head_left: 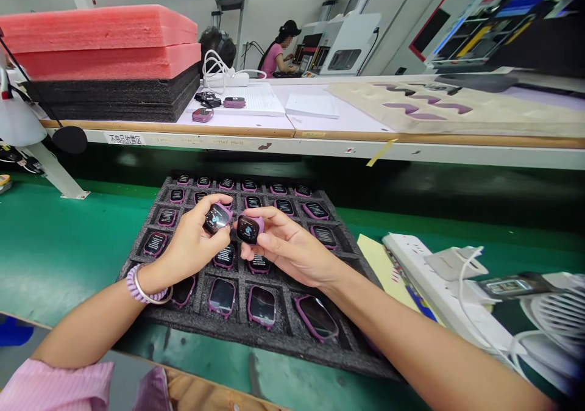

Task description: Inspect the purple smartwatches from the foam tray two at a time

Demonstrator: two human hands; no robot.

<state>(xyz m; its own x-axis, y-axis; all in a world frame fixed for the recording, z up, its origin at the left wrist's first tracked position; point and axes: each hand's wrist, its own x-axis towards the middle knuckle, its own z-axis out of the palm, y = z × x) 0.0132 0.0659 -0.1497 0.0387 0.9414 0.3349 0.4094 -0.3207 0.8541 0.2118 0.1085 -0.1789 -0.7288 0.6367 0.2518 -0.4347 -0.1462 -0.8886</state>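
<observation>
My left hand (189,246) pinches a purple smartwatch body (216,218) with a lit dark screen. My right hand (286,249) grips a second purple smartwatch body (249,228), its screen also lit. Both watches are held side by side, nearly touching, above a black foam tray (286,332). The tray's pockets hold several more purple watch bodies (262,306), some face up with dark screens, some showing labelled backs. A purple coil band and a bangle circle my left wrist.
The tray lies on a green mat (59,246). A white power strip (439,283) with a plugged charger and cable sits at the right. A raised shelf (320,132) carries pink and black foam stacks (105,57), papers and more watches. A person works at machines far behind.
</observation>
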